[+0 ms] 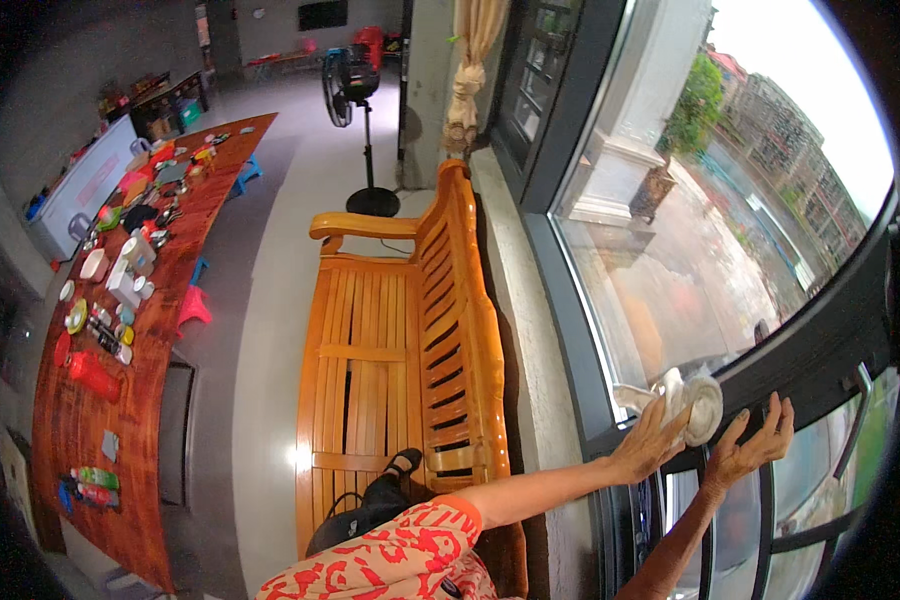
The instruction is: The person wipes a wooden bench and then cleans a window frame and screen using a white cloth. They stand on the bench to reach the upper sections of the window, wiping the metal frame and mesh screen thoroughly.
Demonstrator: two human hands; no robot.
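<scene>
My left hand point(652, 445) holds a bunched whitish cloth point(705, 410) at the lower corner of a large window pane point(660, 290). The cloth bulges past my fingers beside the dark window frame point(790, 350). To the right of it, my right hand point(753, 446) is open, its fingers spread against the frame, with nothing seen in it. A metal handle point(854, 420) is on the frame beyond that hand.
A slatted wooden bench point(370, 340) runs along the window wall, with my black-sandaled foot point(405, 462) on it. A black standing fan point(368, 150) is behind its far arm. At left, a long wooden table point(160, 370) carries bottles, cups and other items. A tied curtain point(467, 80) hangs by the window.
</scene>
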